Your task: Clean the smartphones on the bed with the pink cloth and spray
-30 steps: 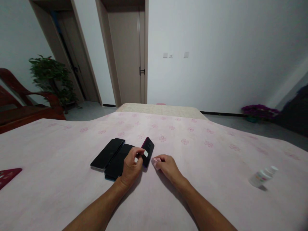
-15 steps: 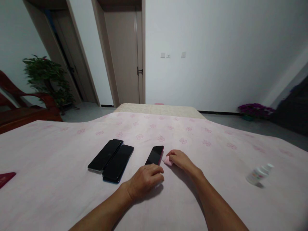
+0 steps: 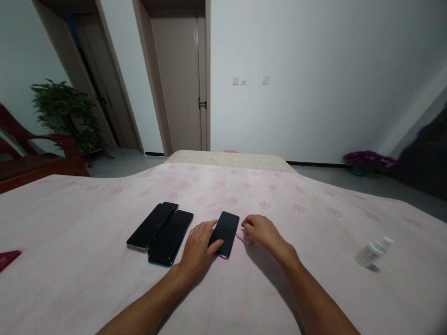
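Observation:
A black-screened smartphone (image 3: 226, 229) with a pink edge lies face up, slightly angled, on the tablecloth. My left hand (image 3: 198, 247) grips its left side, the thumb over the lower screen and the fingers along the edge. Just right of the phone, my right hand (image 3: 260, 228) is closed on a small pink cloth (image 3: 245, 237), its fingertips pinched together. Farther left, several dark phones lie close together, partly overlapping; the nearest is a black phone (image 3: 171, 236), and beside it is another black phone (image 3: 151, 225).
A white spray bottle (image 3: 373, 252) with a colourful label is on the right of the pink flowered tablecloth (image 3: 300, 284). A dark red flat object (image 3: 9, 258) shows at the left edge. Beyond the table are a wooden chair (image 3: 42, 153) and a door (image 3: 179, 79).
My left hand has shifted from the phone's near end to its left side, with the thumb now on the screen. More of the screen shows. My right hand stays by the phone with the cloth.

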A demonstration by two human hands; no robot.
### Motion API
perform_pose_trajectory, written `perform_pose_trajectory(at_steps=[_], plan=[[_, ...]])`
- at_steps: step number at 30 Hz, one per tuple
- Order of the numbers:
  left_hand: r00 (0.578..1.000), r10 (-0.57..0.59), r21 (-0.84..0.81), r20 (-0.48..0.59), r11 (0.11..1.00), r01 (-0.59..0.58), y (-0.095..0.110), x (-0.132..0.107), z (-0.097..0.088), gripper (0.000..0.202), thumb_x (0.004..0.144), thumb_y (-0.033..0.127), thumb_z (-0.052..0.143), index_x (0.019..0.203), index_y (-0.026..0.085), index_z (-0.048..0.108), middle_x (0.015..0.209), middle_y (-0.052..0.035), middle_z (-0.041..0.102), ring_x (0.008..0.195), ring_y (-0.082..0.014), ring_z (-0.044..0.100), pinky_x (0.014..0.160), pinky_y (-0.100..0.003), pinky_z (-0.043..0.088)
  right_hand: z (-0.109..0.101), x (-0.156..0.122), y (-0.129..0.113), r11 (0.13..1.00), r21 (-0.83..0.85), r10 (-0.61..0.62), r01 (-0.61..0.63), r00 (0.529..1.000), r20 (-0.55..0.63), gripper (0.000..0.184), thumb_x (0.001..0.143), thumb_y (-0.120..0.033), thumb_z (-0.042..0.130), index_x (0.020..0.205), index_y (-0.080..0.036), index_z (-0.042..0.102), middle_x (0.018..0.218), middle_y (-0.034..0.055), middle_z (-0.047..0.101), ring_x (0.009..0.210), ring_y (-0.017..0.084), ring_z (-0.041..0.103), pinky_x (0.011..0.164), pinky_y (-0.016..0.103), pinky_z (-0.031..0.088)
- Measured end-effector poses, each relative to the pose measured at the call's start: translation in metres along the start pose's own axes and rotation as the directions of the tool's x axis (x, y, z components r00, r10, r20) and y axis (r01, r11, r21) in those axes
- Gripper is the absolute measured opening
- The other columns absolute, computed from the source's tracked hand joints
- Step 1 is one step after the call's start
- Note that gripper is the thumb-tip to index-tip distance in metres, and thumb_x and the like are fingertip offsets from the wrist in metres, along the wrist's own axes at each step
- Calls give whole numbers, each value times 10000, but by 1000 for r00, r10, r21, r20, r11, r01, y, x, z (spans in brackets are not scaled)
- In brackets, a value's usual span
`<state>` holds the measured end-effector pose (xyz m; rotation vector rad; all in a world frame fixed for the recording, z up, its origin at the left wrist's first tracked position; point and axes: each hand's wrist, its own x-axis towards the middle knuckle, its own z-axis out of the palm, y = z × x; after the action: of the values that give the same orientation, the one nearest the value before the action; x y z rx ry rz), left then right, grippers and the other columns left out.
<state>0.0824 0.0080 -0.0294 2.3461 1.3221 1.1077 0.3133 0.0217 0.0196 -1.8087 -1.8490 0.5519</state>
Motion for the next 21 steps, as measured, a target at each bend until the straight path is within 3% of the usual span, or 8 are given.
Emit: perform_pose_trajectory(at_steps=[2, 5, 8, 13, 17, 21], plan=[[997, -66, 52, 27, 997, 65, -6, -3, 1, 605, 813, 291, 726, 1374, 205, 515, 1269, -137, 649, 1185, -326, 591, 1019, -513, 448, 1, -4, -4, 997, 55, 38, -47, 987, 159, 185, 738, -153, 565, 618, -177, 703, 573, 60, 673, 512, 151, 568, 535, 252, 326], [996, -67, 78, 53, 995, 62, -9, -8, 3, 701, 764, 319, 767, 1401, 190, 505, 1293, -156, 645, 1213, -348, 578, 1032, -520, 429, 8, -10, -11, 991, 85, 68, -103, 936, 345, 285, 765, -177, 518, 506, -184, 636, 491, 68, 629, 433, 160, 552, 504, 266, 353], [999, -38, 69, 28, 997, 36, -7, -13, 7, 659, 763, 256, 747, 1382, 216, 523, 1280, -137, 661, 1186, -334, 598, 1054, -535, 409, 16, -16, -20, 992, 100, 41, -77, 946, 320, 320, 780, -182, 515, 476, -193, 612, 487, 70, 619, 435, 164, 551, 510, 276, 362], [1000, -12, 6, -8, 1000, 12, -4, -15, 11, 650, 784, 175, 701, 1395, 266, 499, 1296, -99, 666, 1175, -323, 611, 1084, -577, 378, 26, -20, -29, 993, 93, -83, 73, 990, 117, 259, 747, -172, 597, 491, -206, 590, 481, 27, 589, 493, 142, 536, 512, 250, 316], [997, -68, -49, -46, 997, 65, -3, -16, 13, 614, 768, 137, 679, 1356, 249, 542, 1268, -104, 676, 1135, -319, 621, 1018, -548, 450, 31, -20, -24, 969, 226, 51, -100, 976, 211, 212, 777, -211, 575, 569, -187, 603, 509, 41, 618, 420, 124, 500, 442, 240, 316], [993, -109, -84, -45, 991, 105, 1, -18, 13, 571, 773, 144, 660, 1331, 218, 566, 1244, -109, 679, 1143, -305, 613, 1040, -529, 442, 40, -20, -23, 853, 459, 137, -248, 956, 261, 115, 779, -272, 598, 807, -160, 604, 631, 68, 681, 479, 152, 589, 385, 210, 355]])
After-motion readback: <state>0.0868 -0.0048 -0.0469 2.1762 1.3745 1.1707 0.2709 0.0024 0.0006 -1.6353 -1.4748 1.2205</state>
